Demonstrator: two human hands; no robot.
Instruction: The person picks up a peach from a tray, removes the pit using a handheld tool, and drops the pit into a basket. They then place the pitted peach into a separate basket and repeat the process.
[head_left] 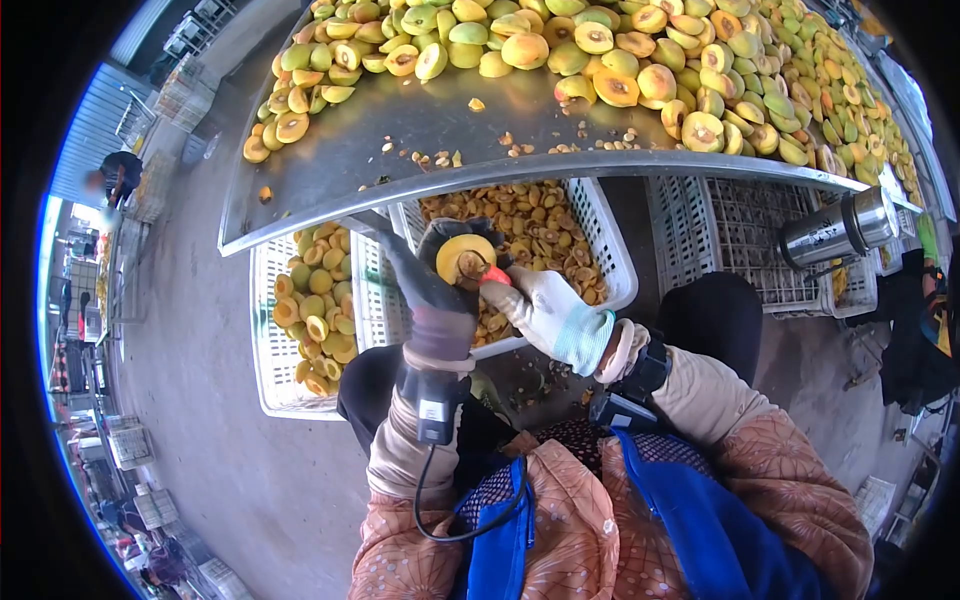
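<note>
The fruit (461, 249) partly hides the left hand (430, 278).

Toward twelve o'clock the tabletop (345, 160) is smooth, glossy metal; near three, a flask (825, 235) is shiny metal. The crate (262, 330) at nine o'clock is plastic, and the right hand (550, 308) wears matt cloth.

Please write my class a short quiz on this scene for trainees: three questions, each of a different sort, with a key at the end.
1. Multiple choice: What does the left hand hold?
A) a metal bucket
B) a cut fruit
C) a sheet of paper

2. True or false: The right hand is bare.

3. Short answer: What colour is the small object that the right hand holds against the fruit?

Key:
1. B
2. False; it wears a white glove.
3. Red
</note>
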